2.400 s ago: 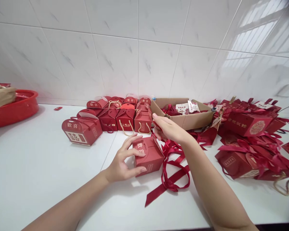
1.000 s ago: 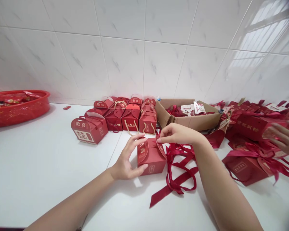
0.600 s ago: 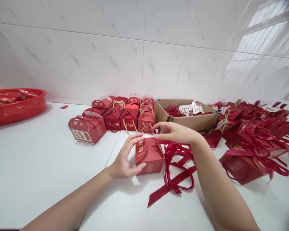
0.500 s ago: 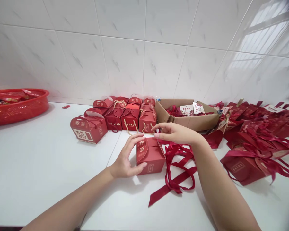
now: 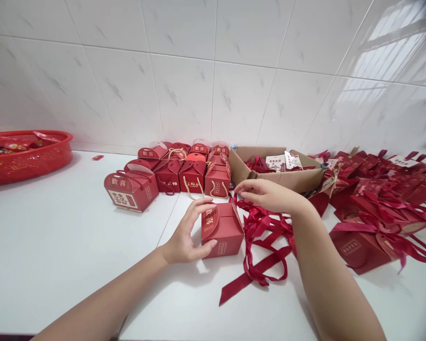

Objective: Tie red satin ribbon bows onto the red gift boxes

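Observation:
A closed red gift box (image 5: 227,232) with gold characters on its rounded flap stands upright on the white table. My left hand (image 5: 189,235) cups its left side, the thumb over the front and the fingers reaching to the back top edge. Just beyond the box's far right corner hovers my right hand (image 5: 266,195), its fingers loosely bent and slightly apart, holding nothing that I can see. Below this hand lies a tangle of dark red ribbon (image 5: 270,258), partly hidden by my right forearm.
Several red boxes (image 5: 168,175) stand along the tiled wall, one (image 5: 131,189) set forward. Behind my right hand sits an open cardboard box (image 5: 287,179) holding ribbon and cards. Ribbon-tied boxes (image 5: 365,246) crowd the right side. At far left is a red plastic basket (image 5: 28,163).
My right hand has shifted slightly right, away from the top of the gift box. My left hand and the gift box have stayed put.

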Demonstrator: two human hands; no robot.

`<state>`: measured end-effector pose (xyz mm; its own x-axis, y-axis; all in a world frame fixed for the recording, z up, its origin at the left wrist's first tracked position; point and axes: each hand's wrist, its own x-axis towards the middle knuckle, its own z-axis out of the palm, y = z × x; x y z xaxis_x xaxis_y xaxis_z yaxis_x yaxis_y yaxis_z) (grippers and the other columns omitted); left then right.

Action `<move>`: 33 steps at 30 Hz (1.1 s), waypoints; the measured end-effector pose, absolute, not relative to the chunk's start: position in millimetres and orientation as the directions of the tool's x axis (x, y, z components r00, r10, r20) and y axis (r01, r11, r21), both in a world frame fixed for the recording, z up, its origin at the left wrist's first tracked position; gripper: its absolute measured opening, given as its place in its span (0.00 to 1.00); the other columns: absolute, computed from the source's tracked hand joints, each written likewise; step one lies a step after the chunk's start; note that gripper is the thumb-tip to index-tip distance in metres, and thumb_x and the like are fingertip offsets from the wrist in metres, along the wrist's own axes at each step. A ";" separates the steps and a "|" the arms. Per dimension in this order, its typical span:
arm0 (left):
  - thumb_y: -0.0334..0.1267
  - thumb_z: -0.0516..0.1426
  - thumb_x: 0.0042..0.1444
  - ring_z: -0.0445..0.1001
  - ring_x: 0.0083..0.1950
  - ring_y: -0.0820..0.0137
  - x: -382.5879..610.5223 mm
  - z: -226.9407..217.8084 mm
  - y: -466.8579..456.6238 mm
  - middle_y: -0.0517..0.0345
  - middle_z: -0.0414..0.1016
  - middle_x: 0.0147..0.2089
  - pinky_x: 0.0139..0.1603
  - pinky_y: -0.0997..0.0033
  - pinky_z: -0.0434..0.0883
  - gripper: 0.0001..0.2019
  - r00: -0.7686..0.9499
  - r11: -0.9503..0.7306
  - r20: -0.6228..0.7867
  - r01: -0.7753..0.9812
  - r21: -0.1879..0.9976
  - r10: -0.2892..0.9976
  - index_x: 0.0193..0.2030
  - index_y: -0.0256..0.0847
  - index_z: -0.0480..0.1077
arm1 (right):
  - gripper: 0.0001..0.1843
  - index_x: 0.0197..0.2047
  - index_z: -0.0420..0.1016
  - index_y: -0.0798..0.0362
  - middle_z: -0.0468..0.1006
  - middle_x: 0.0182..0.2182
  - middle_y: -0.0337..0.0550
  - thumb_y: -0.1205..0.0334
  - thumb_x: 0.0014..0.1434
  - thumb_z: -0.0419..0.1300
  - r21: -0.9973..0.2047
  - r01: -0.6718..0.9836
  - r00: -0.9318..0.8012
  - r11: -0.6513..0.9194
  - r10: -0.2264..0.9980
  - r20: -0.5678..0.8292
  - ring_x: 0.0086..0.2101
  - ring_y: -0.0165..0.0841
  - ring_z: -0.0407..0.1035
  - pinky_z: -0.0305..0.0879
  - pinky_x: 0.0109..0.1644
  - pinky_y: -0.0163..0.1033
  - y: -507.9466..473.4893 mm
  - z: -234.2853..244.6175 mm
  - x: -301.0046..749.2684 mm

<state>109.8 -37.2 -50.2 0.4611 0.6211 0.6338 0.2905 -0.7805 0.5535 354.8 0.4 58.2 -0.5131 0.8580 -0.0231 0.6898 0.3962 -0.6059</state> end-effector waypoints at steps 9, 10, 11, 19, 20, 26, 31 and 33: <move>0.35 0.54 0.50 0.56 0.64 0.55 101.3 -50.6 -26.7 0.47 0.53 0.63 0.64 0.48 0.58 0.24 0.423 -0.774 0.651 0.407 0.484 0.630 0.56 0.45 0.63 | 0.16 0.33 0.77 0.50 0.77 0.30 0.39 0.61 0.36 0.69 -0.336 0.912 -0.386 0.237 0.774 -0.502 0.29 0.34 0.69 0.61 0.29 0.35 44.9 22.0 381.6; 0.35 0.54 0.50 0.56 0.64 0.56 100.5 -50.8 -26.0 0.47 0.53 0.63 0.64 0.48 0.58 0.23 0.423 -0.772 0.648 0.410 0.486 0.633 0.55 0.45 0.63 | 0.17 0.32 0.77 0.50 0.77 0.29 0.39 0.61 0.35 0.69 -0.322 0.920 -0.368 0.224 0.776 -0.512 0.28 0.34 0.69 0.61 0.28 0.35 48.7 17.2 382.1; 0.35 0.54 0.50 0.56 0.64 0.56 100.0 -51.0 -25.6 0.47 0.53 0.63 0.64 0.49 0.58 0.23 0.427 -0.770 0.644 0.412 0.486 0.635 0.56 0.45 0.63 | 0.15 0.30 0.77 0.50 0.76 0.28 0.39 0.61 0.34 0.69 -0.312 0.926 -0.355 0.214 0.777 -0.521 0.27 0.33 0.68 0.60 0.28 0.35 51.9 13.0 382.5; 0.36 0.53 0.50 0.55 0.65 0.54 97.7 -52.7 -17.6 0.46 0.53 0.64 0.65 0.47 0.56 0.23 0.427 -0.748 0.618 0.451 0.487 0.660 0.55 0.44 0.63 | 0.04 0.24 0.72 0.54 0.74 0.24 0.41 0.63 0.42 0.63 -0.375 0.909 -0.313 0.185 0.895 -0.319 0.24 0.30 0.65 0.58 0.26 0.35 47.3 25.5 394.2; 0.37 0.53 0.50 0.53 0.65 0.53 97.4 -50.2 -14.9 0.46 0.52 0.64 0.65 0.45 0.54 0.22 0.424 -0.740 0.610 0.463 0.489 0.669 0.55 0.43 0.64 | 0.05 0.27 0.71 0.54 0.74 0.26 0.41 0.61 0.46 0.60 -0.411 0.889 -0.316 0.200 0.919 -0.236 0.25 0.30 0.66 0.59 0.27 0.35 42.6 32.3 395.6; 0.43 0.48 0.56 0.46 0.68 0.54 127.9 5.5 -12.1 0.53 0.54 0.65 0.68 0.40 0.44 0.19 0.246 -0.644 0.608 0.452 0.618 0.755 0.53 0.46 0.67 | 0.07 0.35 0.64 0.52 0.72 0.26 0.39 0.58 0.56 0.56 -0.746 0.491 -0.301 0.450 0.891 0.339 0.27 0.31 0.68 0.65 0.31 0.36 1.3 66.0 374.4; 0.44 0.57 0.56 0.73 0.37 0.69 171.7 65.0 -35.1 0.58 0.73 0.39 0.33 0.69 0.72 0.18 0.391 -0.539 0.413 0.303 0.786 0.823 0.52 0.46 0.62 | 0.12 0.41 0.61 0.49 0.69 0.25 0.35 0.57 0.56 0.59 -0.819 0.228 -0.256 0.526 0.844 0.471 0.25 0.29 0.67 0.64 0.28 0.34 -24.0 79.3 349.6; 0.40 0.54 0.59 0.68 0.25 0.75 176.4 79.3 -42.2 0.63 0.71 0.29 0.23 0.76 0.65 0.11 0.401 -0.545 0.423 0.265 0.796 0.813 0.48 0.44 0.62 | 0.12 0.40 0.60 0.48 0.66 0.22 0.33 0.55 0.57 0.59 -0.873 0.114 -0.295 0.475 0.855 0.427 0.22 0.28 0.65 0.63 0.26 0.33 -28.2 83.0 352.6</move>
